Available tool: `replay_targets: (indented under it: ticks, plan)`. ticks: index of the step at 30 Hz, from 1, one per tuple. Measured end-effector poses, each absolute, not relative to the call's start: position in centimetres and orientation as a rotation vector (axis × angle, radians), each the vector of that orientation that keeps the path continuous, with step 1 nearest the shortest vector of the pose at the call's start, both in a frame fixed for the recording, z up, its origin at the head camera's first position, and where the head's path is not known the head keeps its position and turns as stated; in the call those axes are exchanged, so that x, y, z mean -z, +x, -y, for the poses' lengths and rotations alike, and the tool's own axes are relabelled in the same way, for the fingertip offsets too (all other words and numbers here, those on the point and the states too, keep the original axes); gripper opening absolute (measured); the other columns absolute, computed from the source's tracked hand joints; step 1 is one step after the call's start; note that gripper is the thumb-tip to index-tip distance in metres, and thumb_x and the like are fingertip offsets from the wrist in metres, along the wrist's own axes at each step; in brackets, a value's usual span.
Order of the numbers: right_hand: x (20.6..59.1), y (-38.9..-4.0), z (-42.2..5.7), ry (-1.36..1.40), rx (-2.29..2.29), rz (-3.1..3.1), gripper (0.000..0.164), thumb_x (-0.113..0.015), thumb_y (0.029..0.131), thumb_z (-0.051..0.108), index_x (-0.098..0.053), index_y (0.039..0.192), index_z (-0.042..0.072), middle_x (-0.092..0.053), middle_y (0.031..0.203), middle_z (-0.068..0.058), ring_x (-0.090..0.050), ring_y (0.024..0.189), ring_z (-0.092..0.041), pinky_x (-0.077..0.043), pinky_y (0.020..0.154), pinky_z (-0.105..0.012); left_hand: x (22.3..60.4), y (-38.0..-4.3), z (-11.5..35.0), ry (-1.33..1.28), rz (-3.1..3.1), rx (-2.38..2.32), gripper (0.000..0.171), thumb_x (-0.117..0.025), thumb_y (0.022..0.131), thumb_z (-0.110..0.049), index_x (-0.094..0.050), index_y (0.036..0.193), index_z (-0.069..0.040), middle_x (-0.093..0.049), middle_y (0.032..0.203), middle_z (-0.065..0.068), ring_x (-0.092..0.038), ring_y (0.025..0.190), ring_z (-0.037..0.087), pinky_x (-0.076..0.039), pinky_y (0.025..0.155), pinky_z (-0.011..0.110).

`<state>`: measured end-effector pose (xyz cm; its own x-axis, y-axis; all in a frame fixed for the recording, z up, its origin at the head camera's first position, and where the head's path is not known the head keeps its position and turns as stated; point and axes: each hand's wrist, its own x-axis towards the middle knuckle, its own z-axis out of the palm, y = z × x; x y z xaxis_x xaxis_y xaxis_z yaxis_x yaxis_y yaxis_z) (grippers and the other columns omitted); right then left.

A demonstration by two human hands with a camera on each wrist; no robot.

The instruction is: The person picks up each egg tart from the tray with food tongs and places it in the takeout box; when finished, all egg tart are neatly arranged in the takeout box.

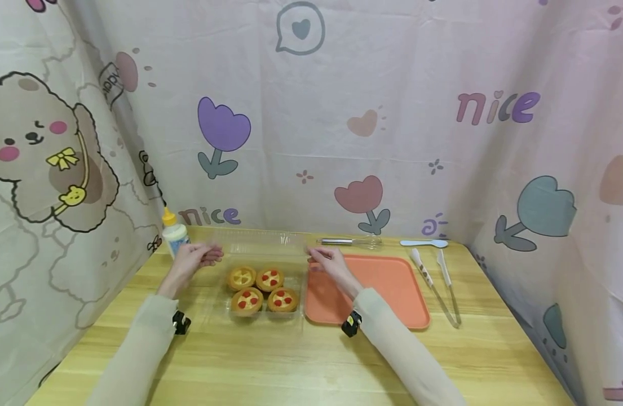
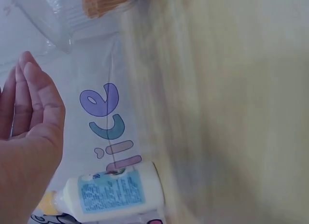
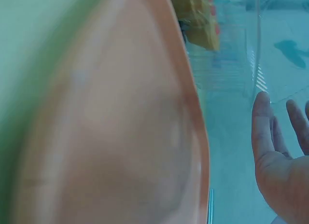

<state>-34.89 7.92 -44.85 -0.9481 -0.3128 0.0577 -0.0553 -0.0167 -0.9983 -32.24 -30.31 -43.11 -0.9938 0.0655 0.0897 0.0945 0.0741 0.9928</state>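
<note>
Several round tarts (image 1: pixel 247 301), most topped with red pieces, sit inside a clear plastic box (image 1: pixel 295 282). Its transparent lid (image 1: pixel 265 242) stands raised at the back. My left hand (image 1: pixel 197 257) is beside the lid's left end, fingers loosely extended and holding nothing. In the left wrist view those fingers are apart from the plastic. At the lid's right end is my right hand (image 1: pixel 334 264), over the edge of a coral tray (image 1: pixel 377 282). The right wrist view shows its thumb tip close to the lid's edge; whether they touch I cannot tell. Its other fingers are spread.
A white bottle with a yellow cap (image 1: pixel 175 232) stands behind my left hand. Along the back lie a whisk (image 1: pixel 349 242) and a pale blue spoon (image 1: pixel 424 243). Tongs (image 1: pixel 445 293) lie right of the tray. A printed curtain (image 1: pixel 311 141) hangs behind the table.
</note>
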Motion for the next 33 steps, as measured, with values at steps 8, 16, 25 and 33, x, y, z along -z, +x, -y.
replay_targets:
  ticks: [8,16,25,33]
  plan:
    - [45.1,-33.0,-8.2,-0.401,2.04,-2.07,0.036,-0.059,0.099,0.016,-0.06,0.128,-0.004,-0.067,0.118,-0.021,-0.069,0.096,-0.021,-0.057,0.093,-0.047,44.5,-30.8,31.2,-0.248,2.388,2.057,0.04,-0.055,0.101,-0.019,-0.056,0.127,0.011,-0.074,0.098,-0.009,-0.07,0.09,0.01,-0.06,0.085,0.032]
    - [45.6,-31.2,-8.3,-0.443,2.0,-2.066,0.038,-0.063,0.095,0.012,-0.059,0.13,-0.003,-0.067,0.122,-0.017,-0.068,0.094,-0.013,-0.054,0.096,-0.05,45.1,-29.6,31.4,-0.165,2.536,1.856,0.049,-0.064,0.096,-0.027,-0.056,0.129,0.009,-0.073,0.106,-0.002,-0.067,0.087,0.011,-0.058,0.078,0.029]
    - [46.2,-29.9,-8.7,-0.418,1.918,-2.143,0.042,-0.067,0.091,0.014,-0.06,0.131,0.003,-0.067,0.118,-0.013,-0.067,0.097,-0.019,-0.056,0.093,-0.045,45.4,-29.1,30.8,-0.221,2.564,1.802,0.04,-0.065,0.094,-0.015,-0.058,0.123,0.012,-0.072,0.103,0.01,-0.065,0.08,0.012,-0.059,0.072,0.03]
    - [46.3,-29.2,-8.5,-0.428,1.865,-2.2,0.04,-0.068,0.09,0.01,-0.062,0.128,0.002,-0.066,0.115,-0.013,-0.066,0.097,-0.021,-0.058,0.089,-0.043,45.4,-28.2,31.1,-0.307,2.641,1.78,0.042,-0.064,0.094,-0.013,-0.055,0.127,0.012,-0.064,0.118,0.027,-0.064,0.087,0.012,-0.06,0.077,0.032]
